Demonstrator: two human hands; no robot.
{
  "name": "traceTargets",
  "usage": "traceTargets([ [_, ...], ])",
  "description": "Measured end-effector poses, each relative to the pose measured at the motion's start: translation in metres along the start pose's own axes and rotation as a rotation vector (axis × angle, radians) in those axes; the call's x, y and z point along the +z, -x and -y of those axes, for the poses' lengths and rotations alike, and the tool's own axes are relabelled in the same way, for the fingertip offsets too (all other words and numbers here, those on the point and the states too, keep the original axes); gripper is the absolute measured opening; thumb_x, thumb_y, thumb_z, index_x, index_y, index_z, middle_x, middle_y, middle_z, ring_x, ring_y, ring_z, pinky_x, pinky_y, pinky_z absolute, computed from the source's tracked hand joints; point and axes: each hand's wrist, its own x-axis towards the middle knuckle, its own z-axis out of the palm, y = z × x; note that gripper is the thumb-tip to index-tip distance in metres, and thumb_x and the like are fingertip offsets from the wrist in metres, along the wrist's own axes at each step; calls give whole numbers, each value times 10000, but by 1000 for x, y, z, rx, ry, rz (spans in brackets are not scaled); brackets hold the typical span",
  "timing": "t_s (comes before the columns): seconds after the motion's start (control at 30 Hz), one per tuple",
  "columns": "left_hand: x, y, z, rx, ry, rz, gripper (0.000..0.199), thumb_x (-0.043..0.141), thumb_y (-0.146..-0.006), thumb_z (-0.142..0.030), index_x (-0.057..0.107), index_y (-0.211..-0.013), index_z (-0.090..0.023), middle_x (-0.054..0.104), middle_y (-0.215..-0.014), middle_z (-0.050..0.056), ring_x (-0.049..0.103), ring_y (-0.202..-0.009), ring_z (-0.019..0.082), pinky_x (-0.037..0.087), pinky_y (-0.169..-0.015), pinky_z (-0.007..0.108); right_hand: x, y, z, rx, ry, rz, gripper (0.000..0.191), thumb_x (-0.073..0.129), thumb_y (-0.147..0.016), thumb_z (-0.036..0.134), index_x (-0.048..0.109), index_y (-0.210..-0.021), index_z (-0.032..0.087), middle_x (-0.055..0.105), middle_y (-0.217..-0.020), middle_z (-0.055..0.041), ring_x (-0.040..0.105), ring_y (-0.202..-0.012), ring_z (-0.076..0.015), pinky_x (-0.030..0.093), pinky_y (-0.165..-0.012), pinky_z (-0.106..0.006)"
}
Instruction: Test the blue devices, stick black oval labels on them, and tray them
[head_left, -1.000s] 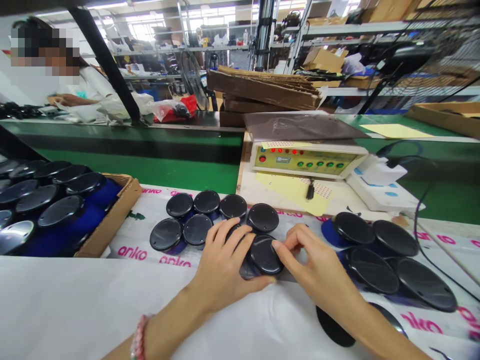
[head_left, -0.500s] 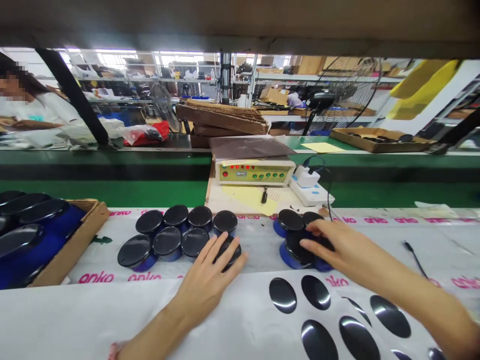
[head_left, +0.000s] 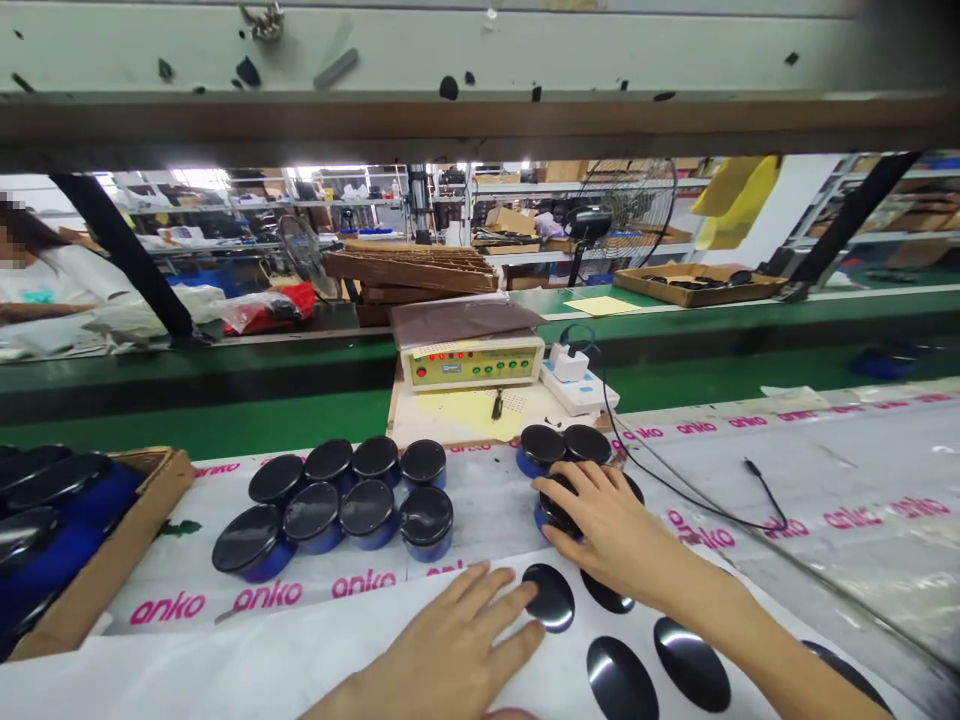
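My right hand [head_left: 606, 528] is cupped over a blue round unit with a black lid [head_left: 559, 500], one of a small cluster [head_left: 564, 445] at the bench's middle. My left hand [head_left: 450, 650] lies flat and open on a white sheet [head_left: 247, 665], its fingertips touching a glossy black oval sticker [head_left: 549, 598]. More such stickers [head_left: 619, 685] lie on the sheet to the right. A group of several blue units with black lids [head_left: 341, 495] stands to the left of both hands.
A cardboard box [head_left: 97, 570] of more blue units sits at far left. A tester box with red and green lights [head_left: 474, 365] and a power strip [head_left: 577, 385] stand behind. A black cable [head_left: 697, 505] trails right. Another person [head_left: 45, 280] works across the green conveyor [head_left: 225, 400].
My left hand has left the placed unit and slid down onto the sticker sheet. My right hand stays on the right cluster. The camera has tilted upward, showing the overhead beam.
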Motion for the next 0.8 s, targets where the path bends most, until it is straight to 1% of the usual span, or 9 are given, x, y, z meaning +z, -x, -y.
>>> traceTargets([
  [0.07, 9, -6, -1, 40, -29, -35, 537, 336, -960, -523, 368, -1407, -227, 478, -1397, 81, 481, -1234, 253, 381, -1021, 390, -6, -4, -9, 28, -32, 6, 281, 454, -920, 357, 601, -1131, 244, 584, -1134, -83, 527, -1017, -266, 424, -868, -435],
  [0.17, 32, -10, -7, 62, -97, -175, 462, 406, -967, -431, 392, -1390, -245, 498, -1375, 90, 466, -1250, 263, 349, -1042, 444, -14, -16, -34, 147, -50, 3, 341, 362, -942, 303, 553, -1206, 204, 562, -1189, -119, 524, -1069, -278, 416, -902, -441],
  [0.23, 47, -9, -12, 40, -114, -274, 455, 458, -946, -446, 432, -1361, -260, 518, -1357, 80, 464, -1255, 259, 314, -1069, 456, -15, -26, -54, 219, -70, 48, 406, 440, -890, 284, 507, -1277, 181, 535, -1247, -147, 544, -1068, -296, 434, -880, -434],
  [0.3, 58, -8, -15, 15, -109, -360, 447, 496, -926, -465, 460, -1333, -282, 535, -1339, 61, 480, -1242, 244, 286, -1090, 456, -13, -36, -71, 239, -117, 134, 501, 542, -831, 346, 494, -1307, 197, 553, -1249, -138, 581, -1037, -285, 463, -842, -385],
  [0.4, 64, -9, -16, -10, -100, -450, 426, 519, -905, -495, 503, -1282, -296, 566, -1302, 43, 516, -1204, 226, 283, -1096, 443, -11, -47, -85, 217, -190, 229, 547, 611, -784, 439, 530, -1270, 204, 619, -1159, -111, 601, -1015, -257, 470, -838, -341],
  [0.5, 64, -10, -16, -22, -93, -487, 415, 538, -892, -504, 527, -1256, -304, 592, -1268, 28, 531, -1184, 216, 291, -1094, 428, -14, -50, -88, 207, -228, 238, 462, 605, -795, 349, 544, -1213, 162, 603, -1165, -115, 585, -1022, -242, 452, -869, -380],
  [0.6, 65, -10, -16, -27, -90, -483, 418, 531, -896, -507, 518, -1264, -310, 584, -1278, 25, 522, -1194, 215, 310, -1085, 426, -20, -44, -90, 208, -265, 221, 396, 574, -777, 244, 558, -1166, 176, 592, -1155, -90, 587, -997, -221, 456, -860, -352],
  [0.7, 67, -9, -18, -38, -78, -463, 436, 502, -902, -530, 509, -1277, -308, 562, -1308, 28, 497, -1224, 219, 319, -1082, 429, -21, -41, -92, 215, -296, 195, 278, 534, -776, 256, 620, -1036, 208, 618, -1068, -66, 602, -952, -219, 469, -823, -309],
  [0.8, 70, -9, -19, -39, -65, -484, 428, 528, -893, -517, 523, -1271, -317, 572, -1297, 19, 507, -1214, 216, 309, -1090, 429, -21, -42, -90, 230, -308, 124, 236, 518, -767, 264, 629, -968, 206, 626, -1043, -70, 600, -962, -234, 463, -837, -319],
])
